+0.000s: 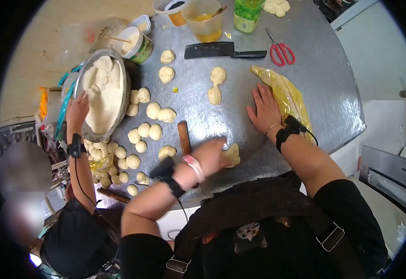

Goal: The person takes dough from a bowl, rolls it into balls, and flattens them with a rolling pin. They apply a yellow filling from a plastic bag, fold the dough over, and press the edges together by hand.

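My left hand (211,158) is smeared by motion at a flattened piece of dough (231,156) near the front of the metal table; its fingers do not show clearly. A wooden rolling pin (183,138) lies beside that hand, partly hidden by my forearm. My right hand (265,110) rests on the tabletop with its fingers stretched out, at the edge of a yellow plastic bag (286,93) with pale contents. Beyond my hands, two joined dough balls (216,85) sit on the table.
A co-worker's hand (78,109) reaches into a basin (125,93) of pale powder at the left. Several dough balls (155,132) lie nearby. A black cleaver (210,49), red-handled scissors (281,53) and a tub of yellow liquid (204,28) are at the back.
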Motion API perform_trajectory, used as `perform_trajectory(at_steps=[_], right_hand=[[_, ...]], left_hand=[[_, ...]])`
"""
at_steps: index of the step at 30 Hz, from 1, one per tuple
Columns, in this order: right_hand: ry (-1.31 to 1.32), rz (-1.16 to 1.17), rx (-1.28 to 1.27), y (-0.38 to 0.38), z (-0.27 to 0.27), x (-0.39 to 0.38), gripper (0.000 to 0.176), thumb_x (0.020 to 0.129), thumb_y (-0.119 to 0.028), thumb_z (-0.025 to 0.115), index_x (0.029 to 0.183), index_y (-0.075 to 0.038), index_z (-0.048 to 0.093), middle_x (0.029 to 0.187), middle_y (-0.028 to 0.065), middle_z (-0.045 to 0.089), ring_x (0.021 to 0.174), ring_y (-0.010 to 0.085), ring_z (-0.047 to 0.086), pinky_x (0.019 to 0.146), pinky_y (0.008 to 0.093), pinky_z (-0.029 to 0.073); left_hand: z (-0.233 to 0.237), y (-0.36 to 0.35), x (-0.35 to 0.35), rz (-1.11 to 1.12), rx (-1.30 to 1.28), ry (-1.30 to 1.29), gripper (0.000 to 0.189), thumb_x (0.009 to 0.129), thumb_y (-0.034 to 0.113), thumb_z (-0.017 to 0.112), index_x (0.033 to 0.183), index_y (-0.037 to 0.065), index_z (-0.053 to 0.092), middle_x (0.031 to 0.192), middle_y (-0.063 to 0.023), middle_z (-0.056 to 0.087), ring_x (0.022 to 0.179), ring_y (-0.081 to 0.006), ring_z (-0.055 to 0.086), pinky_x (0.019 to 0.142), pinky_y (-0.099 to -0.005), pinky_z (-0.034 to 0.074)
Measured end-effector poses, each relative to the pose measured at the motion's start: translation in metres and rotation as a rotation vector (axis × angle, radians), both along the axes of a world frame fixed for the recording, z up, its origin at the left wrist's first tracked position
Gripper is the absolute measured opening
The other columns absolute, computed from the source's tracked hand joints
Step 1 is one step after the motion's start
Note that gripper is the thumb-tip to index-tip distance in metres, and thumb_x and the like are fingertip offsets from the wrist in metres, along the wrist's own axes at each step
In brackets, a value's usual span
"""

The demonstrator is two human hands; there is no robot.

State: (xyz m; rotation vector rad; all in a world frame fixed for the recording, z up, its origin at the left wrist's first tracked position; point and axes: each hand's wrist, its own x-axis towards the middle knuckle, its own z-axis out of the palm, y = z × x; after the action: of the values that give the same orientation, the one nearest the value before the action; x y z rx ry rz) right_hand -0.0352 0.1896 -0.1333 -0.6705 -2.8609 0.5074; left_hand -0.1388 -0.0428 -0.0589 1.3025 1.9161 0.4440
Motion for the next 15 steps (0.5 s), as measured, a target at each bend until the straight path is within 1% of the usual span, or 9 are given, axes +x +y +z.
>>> perform_trajectory(at_steps=[2,3,5,7,9,10,11,13,15], right_hand=[[-0.038,0.005,-0.022,0.002,-0.004,-0.001,0.061,0.088,-0.029,0.057,0.138,-0.001,0.039,0.149,0.0196,0.03,0.139,0.0368,0.025,0.115,0.044,0.022],[-0.049,-0.004,-0.04,0.002,-0.003,-0.002,0.06,0.088,-0.028,0.057,0.138,-0.001,0.039,0.149,0.0198,0.029,0.139,0.0368,0.025,0.115,0.0442,0.022],[-0.063,0.001,-0.09,0.002,-0.002,0.0,0.06,0.088,-0.028,0.057,0.137,0.001,0.039,0.15,0.0202,0.028,0.14,0.0368,0.023,0.116,0.0446,0.02],[-0.059,0.018,-0.075,0.003,-0.005,-0.001,0.06,0.088,-0.027,0.057,0.137,0.002,0.039,0.15,0.0208,0.026,0.14,0.0373,0.021,0.116,0.0457,0.019],[-0.054,0.021,-0.071,0.003,-0.005,-0.002,0.06,0.088,-0.026,0.056,0.138,0.002,0.038,0.151,0.0203,0.026,0.141,0.0376,0.02,0.116,0.047,0.018],[-0.052,0.029,-0.068,0.002,-0.003,-0.002,0.061,0.087,-0.027,0.056,0.138,0.002,0.038,0.151,0.02,0.025,0.141,0.0376,0.019,0.116,0.0471,0.017],[-0.059,0.031,-0.061,0.002,-0.001,-0.001,0.061,0.087,-0.027,0.056,0.139,0.001,0.037,0.151,0.0196,0.025,0.141,0.0377,0.019,0.116,0.0473,0.017],[-0.072,0.026,-0.046,0.003,-0.001,-0.001,0.062,0.087,-0.027,0.055,0.14,0.001,0.036,0.151,0.0189,0.025,0.141,0.0375,0.018,0.116,0.0475,0.016],[-0.089,0.021,-0.031,0.002,-0.002,-0.001,0.063,0.087,-0.027,0.055,0.141,0.0,0.035,0.151,0.0181,0.025,0.142,0.0372,0.018,0.117,0.0477,0.015]], left_hand=[[-0.017,-0.006,0.036,0.158,-0.027,0.108,0.061,0.076,0.027,0.077,0.121,-0.002,0.049,0.105,-0.0234,0.06,0.103,-0.0381,0.057,0.088,-0.0435,0.046],[-0.012,0.004,0.039,0.278,-0.241,0.011,0.053,0.074,0.026,0.077,0.114,-0.001,0.055,0.1,-0.0206,0.062,0.098,-0.0378,0.058,0.085,-0.0435,0.047],[-0.008,0.007,0.037,0.247,-0.376,-0.066,0.035,0.074,0.025,0.077,0.093,0.001,0.061,0.094,-0.0177,0.064,0.09,-0.0373,0.06,0.079,-0.0437,0.048],[-0.02,-0.005,0.048,0.184,0.098,0.259,0.025,0.073,0.023,0.075,0.079,0.003,0.061,0.088,-0.0169,0.064,0.082,-0.0366,0.061,0.074,-0.0432,0.049],[-0.011,-0.011,0.046,0.219,0.044,-0.095,0.021,0.072,0.02,0.074,0.079,0.004,0.062,0.086,-0.0161,0.064,0.08,-0.0346,0.06,0.073,-0.0397,0.048],[0.004,-0.01,0.032,0.247,-0.186,-0.215,0.019,0.071,0.018,0.072,0.082,0.006,0.063,0.085,-0.0136,0.064,0.082,-0.0304,0.06,0.073,-0.0364,0.048],[0.021,-0.019,0.007,0.333,-0.075,-0.265,0.024,0.07,0.018,0.074,0.087,0.006,0.062,0.087,-0.0104,0.064,0.081,-0.0253,0.061,0.072,-0.0347,0.048],[0.077,-0.036,-0.071,0.544,0.073,-0.099,0.047,0.066,0.012,0.078,0.109,0.006,0.059,0.095,-0.0072,0.062,0.085,-0.0211,0.062,0.077,-0.0345,0.05],[0.115,-0.065,-0.153,0.9,0.242,0.242,0.048,0.073,0.007,0.075,0.118,0.006,0.059,0.099,-0.0103,0.066,0.088,-0.0197,0.063,0.074,-0.0313,0.052]])
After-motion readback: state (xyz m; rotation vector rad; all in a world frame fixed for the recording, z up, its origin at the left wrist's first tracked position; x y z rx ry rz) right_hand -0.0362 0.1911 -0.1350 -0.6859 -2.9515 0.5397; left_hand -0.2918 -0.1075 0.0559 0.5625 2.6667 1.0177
